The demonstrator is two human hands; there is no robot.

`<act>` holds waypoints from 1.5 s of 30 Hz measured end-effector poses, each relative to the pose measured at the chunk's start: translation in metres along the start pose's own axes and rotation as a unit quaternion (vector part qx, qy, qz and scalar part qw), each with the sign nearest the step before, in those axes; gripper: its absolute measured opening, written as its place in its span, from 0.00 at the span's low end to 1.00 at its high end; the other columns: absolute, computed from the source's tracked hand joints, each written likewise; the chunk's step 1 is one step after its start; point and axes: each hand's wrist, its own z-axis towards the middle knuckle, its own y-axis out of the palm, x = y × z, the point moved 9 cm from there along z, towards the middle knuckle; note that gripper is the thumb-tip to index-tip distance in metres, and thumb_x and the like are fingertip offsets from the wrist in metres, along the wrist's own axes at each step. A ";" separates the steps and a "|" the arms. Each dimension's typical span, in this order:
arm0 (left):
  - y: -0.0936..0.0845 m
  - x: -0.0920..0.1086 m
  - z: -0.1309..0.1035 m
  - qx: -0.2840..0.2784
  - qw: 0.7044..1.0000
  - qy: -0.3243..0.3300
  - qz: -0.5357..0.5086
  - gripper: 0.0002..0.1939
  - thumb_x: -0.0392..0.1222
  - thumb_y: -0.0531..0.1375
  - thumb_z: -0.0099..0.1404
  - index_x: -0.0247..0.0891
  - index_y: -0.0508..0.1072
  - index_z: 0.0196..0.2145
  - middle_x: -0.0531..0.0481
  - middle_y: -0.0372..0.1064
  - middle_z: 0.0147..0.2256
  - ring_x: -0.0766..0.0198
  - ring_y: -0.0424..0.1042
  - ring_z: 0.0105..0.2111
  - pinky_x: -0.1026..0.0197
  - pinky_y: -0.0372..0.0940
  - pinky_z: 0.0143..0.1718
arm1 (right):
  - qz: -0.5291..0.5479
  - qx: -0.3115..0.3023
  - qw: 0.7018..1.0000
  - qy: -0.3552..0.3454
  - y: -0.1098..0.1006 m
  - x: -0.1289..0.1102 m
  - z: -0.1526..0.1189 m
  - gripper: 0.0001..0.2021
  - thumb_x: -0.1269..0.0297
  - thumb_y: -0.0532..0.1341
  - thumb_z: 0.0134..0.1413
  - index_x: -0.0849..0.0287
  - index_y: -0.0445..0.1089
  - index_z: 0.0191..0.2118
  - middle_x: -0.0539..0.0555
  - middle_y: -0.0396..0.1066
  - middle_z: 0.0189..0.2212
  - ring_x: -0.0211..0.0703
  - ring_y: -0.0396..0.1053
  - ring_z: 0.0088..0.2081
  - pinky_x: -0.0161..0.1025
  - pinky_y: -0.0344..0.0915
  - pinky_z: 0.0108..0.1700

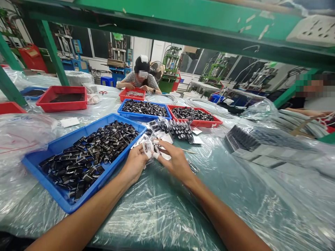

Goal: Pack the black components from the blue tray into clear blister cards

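My left hand (136, 163) is closed on a small clear plastic pack (148, 147) with dark bits in it. My right hand (177, 161) pinches the same pack from the other side, thumb and forefinger at its edge. White covers wrap some of my fingertips. A thin pointed stick (190, 152) shows beyond my right hand; whether I grip it or it lies behind, I cannot tell. Just past my hands lie a pile of clear packs with black pieces (180, 129) and white cards (198, 139). Left of them, a large blue tray (51, 190) holds many black pieces.
Farther back stand a blue tray (120, 112) and a red tray (218, 123) of black pieces. Stacked packs under plastic (251, 148) lie right. A red tray (42, 103) stands far left. A green beam (183, 17) crosses overhead. Co-workers sit opposite (146, 82) and at right.
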 end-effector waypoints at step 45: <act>0.001 0.012 0.000 0.026 0.999 0.009 -0.027 0.23 0.37 0.71 0.46 0.34 0.73 0.41 0.45 0.75 0.39 0.58 0.74 0.39 0.60 0.65 0.42 | -0.139 -0.001 0.989 -0.060 -0.006 -0.019 0.004 0.13 0.66 0.59 0.60 0.60 0.67 0.50 0.65 0.62 0.56 0.55 0.64 0.57 0.54 0.65 0.56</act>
